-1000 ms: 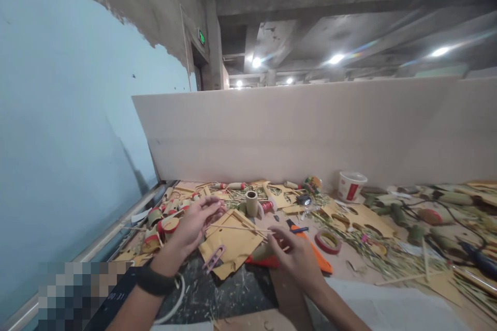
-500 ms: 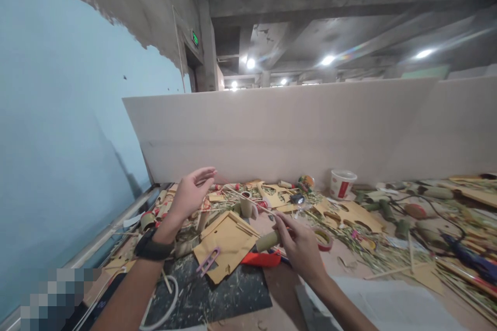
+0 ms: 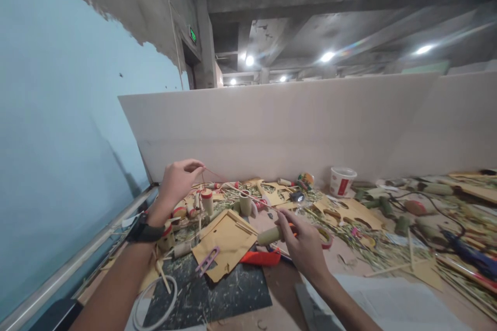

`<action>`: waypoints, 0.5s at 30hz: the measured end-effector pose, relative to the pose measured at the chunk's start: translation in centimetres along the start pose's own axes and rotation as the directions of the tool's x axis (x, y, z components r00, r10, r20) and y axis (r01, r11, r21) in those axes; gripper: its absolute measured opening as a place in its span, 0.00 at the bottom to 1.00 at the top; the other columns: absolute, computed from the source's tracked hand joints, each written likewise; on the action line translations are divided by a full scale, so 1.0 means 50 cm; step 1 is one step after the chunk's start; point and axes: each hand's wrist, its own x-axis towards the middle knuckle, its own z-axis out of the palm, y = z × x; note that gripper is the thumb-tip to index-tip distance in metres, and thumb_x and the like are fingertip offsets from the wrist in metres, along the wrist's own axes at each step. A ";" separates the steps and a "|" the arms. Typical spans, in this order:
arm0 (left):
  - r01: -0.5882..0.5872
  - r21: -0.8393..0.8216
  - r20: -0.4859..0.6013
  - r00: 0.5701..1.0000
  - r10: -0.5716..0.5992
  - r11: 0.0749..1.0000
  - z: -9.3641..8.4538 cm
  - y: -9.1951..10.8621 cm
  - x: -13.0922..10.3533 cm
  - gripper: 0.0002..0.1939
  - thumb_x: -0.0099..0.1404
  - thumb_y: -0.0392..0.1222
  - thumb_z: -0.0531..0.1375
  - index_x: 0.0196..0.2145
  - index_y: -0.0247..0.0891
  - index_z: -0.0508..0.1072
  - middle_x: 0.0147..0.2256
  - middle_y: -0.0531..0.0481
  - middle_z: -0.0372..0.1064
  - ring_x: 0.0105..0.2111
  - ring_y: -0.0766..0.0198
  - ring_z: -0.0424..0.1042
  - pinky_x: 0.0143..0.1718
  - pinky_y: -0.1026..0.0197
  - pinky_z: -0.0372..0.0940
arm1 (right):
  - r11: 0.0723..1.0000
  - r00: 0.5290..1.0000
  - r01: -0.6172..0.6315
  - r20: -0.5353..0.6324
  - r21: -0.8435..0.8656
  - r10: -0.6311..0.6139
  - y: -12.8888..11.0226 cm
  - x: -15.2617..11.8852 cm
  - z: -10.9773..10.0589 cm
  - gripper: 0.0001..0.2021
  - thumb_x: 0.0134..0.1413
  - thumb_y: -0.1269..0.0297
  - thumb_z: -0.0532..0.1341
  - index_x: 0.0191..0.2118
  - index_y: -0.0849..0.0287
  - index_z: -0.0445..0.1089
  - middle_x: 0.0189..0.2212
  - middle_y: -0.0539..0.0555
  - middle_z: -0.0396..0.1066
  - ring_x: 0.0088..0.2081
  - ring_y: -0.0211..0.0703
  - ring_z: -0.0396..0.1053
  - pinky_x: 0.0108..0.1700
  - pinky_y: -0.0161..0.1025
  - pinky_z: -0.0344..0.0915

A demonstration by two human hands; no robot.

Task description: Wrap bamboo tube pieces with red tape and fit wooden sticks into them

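My left hand (image 3: 180,180) is raised at centre left, thumb and fingertips pinched on a thin red string (image 3: 213,171) that runs right towards a stick's far end. In my right hand (image 3: 305,243) is that thin wooden stick (image 3: 251,197), which points up and left over the clutter. A short bamboo tube (image 3: 269,236) juts out just below those fingers; I cannot tell whether they grip it too. Under the hands lie a yellowish wooden board (image 3: 225,235) with a lilac clip-like piece (image 3: 208,260) on it, and an orange-handled tool (image 3: 262,257).
A dark mat (image 3: 217,295) and a white cable loop (image 3: 171,302) lie in front. Bamboo pieces, straw and cut-out boards (image 3: 349,212) litter the table. A paper tub (image 3: 342,182) stands before the white partition (image 3: 287,129). Plastic sheeting (image 3: 373,300) lies front right.
My left hand has moved slightly left and up, and its loosely spread fingers have closed to a pinch with the red string showing. My right hand stays nearly in place with the stick.
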 end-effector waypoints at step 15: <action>0.241 -0.347 -0.122 0.947 -0.298 0.907 -0.020 -0.080 0.129 0.11 0.66 0.47 0.56 0.38 0.35 0.69 0.43 0.37 0.78 0.39 0.60 0.78 0.32 0.65 0.70 | 0.995 0.974 0.058 0.223 -0.080 -0.039 0.000 -0.025 0.017 0.12 0.65 0.59 0.54 0.38 0.56 0.73 0.29 0.51 0.77 0.27 0.42 0.73 0.31 0.36 0.65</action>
